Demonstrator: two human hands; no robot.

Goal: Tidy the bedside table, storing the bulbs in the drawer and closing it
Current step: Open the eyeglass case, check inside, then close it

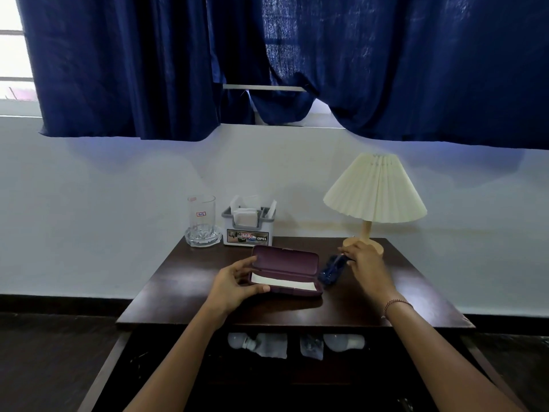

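Nearest you, the drawer (297,367) stands pulled out under the table's front edge, and the bulbs (343,341) lie along its back, two pale ones with crumpled clear wrapping between them. Above it, on the dark table (184,281), your left hand (237,282) grips the left end of an open purple case (286,272), thumb on the front rim and fingers behind the raised lid; a white strip lines the inside. Your right hand (364,263) is pinched on the upper end of a small blue object (329,270) that leans just beside the right end of the case; what it is cannot be told. Behind that hand stands a lamp (374,197) with a pleated cream shade. At the back left are a glass (203,223) and, beside it, a tissue holder (249,226).
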